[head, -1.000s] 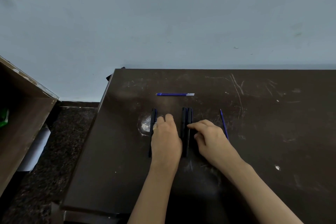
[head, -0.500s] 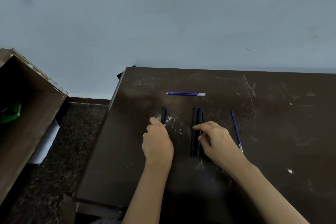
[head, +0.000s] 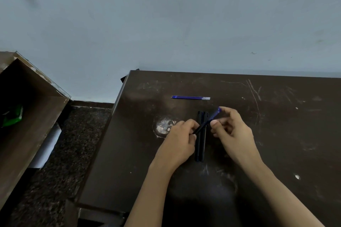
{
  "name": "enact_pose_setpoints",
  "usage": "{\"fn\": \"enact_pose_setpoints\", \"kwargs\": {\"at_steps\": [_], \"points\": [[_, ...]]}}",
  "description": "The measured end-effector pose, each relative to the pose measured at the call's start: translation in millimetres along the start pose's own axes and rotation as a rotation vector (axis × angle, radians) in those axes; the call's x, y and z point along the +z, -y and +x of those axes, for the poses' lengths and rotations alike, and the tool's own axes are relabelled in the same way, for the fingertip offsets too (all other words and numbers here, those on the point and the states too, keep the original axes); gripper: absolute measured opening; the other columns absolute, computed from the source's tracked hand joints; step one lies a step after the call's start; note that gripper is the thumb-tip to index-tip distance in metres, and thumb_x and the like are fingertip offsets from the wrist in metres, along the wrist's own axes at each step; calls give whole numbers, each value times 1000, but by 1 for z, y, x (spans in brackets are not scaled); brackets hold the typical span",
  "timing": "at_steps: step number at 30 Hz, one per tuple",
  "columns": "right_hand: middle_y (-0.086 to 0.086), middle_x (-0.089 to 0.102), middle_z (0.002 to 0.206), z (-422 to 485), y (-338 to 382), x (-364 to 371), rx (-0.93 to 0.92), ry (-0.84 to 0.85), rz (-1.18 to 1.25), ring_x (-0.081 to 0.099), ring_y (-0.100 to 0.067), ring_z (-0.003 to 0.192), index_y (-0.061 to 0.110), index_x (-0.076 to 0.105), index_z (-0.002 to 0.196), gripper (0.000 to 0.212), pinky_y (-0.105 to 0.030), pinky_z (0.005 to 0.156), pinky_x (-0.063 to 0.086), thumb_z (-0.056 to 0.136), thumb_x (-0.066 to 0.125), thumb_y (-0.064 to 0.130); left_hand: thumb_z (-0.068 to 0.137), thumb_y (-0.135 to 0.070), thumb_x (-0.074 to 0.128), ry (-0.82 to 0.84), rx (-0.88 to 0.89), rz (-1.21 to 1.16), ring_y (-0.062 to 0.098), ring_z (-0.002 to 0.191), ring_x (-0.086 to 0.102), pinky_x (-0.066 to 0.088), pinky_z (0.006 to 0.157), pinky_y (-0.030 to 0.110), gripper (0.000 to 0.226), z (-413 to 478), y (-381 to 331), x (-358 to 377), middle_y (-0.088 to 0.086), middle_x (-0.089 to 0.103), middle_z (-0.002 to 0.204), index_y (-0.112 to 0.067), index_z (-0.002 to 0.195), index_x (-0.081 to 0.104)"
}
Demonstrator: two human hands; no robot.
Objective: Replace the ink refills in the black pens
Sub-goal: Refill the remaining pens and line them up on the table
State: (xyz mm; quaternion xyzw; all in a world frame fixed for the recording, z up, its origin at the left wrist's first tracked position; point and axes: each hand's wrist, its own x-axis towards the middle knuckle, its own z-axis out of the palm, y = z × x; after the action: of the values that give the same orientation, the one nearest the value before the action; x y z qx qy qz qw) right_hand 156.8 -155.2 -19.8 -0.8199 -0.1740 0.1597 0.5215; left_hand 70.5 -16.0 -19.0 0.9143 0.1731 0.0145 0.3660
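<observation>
Both hands up over the dark table (head: 276, 134), sharing one black pen (head: 203, 125) held at a slant: left hand (head: 180, 138) pinches its lower end, right hand (head: 231, 129) grips the upper, blue-tipped end. Directly beneath them two more black pens (head: 200, 145) lie side by side, touching. A blue refill (head: 191, 98) rests farther back, well apart

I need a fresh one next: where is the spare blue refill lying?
In the head view, the spare blue refill lies crosswise on the table, beyond both hands, past the two black pens.
</observation>
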Motion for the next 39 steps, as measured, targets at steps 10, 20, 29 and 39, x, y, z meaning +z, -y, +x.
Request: {"fn": "enact_pose_setpoints", "kwargs": {"at_steps": [10,20,29,39], "points": [[-10,70,77,-3,6,0,57,116,222,69,-16,69,20,59,94,13,-27,72,54,87,63,10,97,-30,46,135,14,-72,3,66,49,32,54,14,9,-1,-8,-1,-10,51,76,-27,89,50],[-5,70,77,-5,13,10,43,140,271,66,-19,70,16,61,94,13,-32,76,54,85,64,7,97,-39,37,-57,31,129,10,64,51,33,51,24,19,-7,-11,-5,-7,54,67,-27,88,49],[-7,65,73,-4,19,17,105,175,384,60,-13,67,10,62,94,11,-34,76,51,85,63,4,97,-39,36,-113,10,245,7,65,49,25,47,18,18,-11,-12,-17,-6,56,70,-29,91,49],[-17,69,85,-3,22,20,149,213,487,61,-17,74,5,62,93,12,-26,71,52,86,59,-4,96,-48,36,-115,-6,294,6,66,45,30,50,22,19,-15,-9,-25,-10,53,71,-35,100,49]]}}
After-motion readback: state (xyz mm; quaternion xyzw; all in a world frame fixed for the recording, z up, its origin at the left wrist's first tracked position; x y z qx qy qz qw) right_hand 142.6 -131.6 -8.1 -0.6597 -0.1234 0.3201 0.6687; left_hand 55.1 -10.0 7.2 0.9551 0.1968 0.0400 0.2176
